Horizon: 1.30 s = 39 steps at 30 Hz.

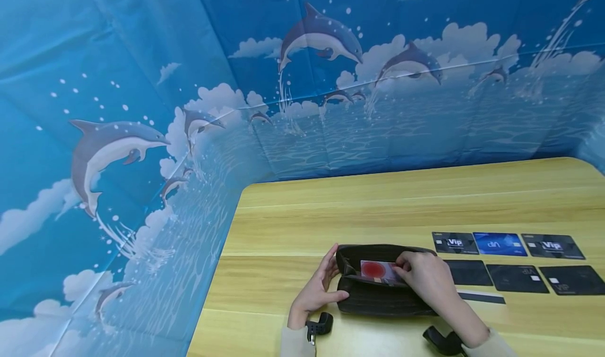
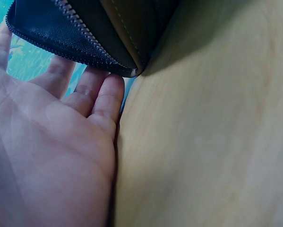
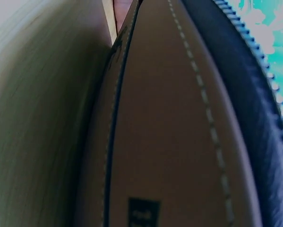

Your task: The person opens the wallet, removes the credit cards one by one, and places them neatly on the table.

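Observation:
A long black zip wallet (image 1: 387, 305) lies unzipped and spread apart on the wooden table. Inside it shows a card with a large red circle (image 1: 373, 269), partly down in the wallet. My right hand (image 1: 427, 278) reaches over the wallet's right side and pinches the card's right end between thumb and fingers. At the left end, my left hand (image 1: 315, 289) grips the wallet, thumb on the front flap and fingers behind the back one. Its fingertips press the zipped edge (image 2: 84, 35) in the left wrist view. The right wrist view is filled by the brown inner panel (image 3: 165, 118); the right hand's fingers are hidden there.
Right of the wallet, dark VIP cards (image 1: 553, 246) and a blue card (image 1: 500, 244) lie in rows on the table (image 1: 378, 205). A white card with a black stripe (image 1: 482, 297) sits below them, partly behind the right hand. A blue dolphin-print sheet (image 1: 331, 136) hangs behind the table.

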Each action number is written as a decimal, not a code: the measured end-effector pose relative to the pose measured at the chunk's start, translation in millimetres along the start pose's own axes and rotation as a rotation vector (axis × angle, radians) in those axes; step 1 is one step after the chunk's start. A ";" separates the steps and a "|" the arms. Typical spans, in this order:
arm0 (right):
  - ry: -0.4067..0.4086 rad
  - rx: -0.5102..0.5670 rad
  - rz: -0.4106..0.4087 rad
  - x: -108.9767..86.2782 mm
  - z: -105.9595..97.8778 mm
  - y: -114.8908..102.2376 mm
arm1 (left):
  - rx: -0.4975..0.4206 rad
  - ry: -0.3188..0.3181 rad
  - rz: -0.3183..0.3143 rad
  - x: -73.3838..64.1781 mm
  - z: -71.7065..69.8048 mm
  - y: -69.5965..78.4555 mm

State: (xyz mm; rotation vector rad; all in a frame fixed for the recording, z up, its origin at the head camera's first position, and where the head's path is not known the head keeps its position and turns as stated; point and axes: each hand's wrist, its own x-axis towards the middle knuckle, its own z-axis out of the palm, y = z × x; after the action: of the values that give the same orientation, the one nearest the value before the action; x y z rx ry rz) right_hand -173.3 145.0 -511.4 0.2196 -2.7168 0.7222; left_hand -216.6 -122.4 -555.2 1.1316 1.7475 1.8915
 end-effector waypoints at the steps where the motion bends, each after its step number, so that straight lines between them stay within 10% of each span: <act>1: -0.008 0.004 0.006 0.2 -0.3 -0.2 | 0.000 0.000 0.000 0.0 -0.1 0.1; 39: -0.109 -0.054 -0.030 0.6 -3.2 2.1 | -0.005 -0.006 0.004 -0.1 0.0 -0.2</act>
State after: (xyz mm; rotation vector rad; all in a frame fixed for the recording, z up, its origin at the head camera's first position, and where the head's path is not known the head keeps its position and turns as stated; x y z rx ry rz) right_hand -173.5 148.4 -509.6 0.2949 -2.8252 0.6448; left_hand -216.5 -122.4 -555.4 1.1387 1.7371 1.8919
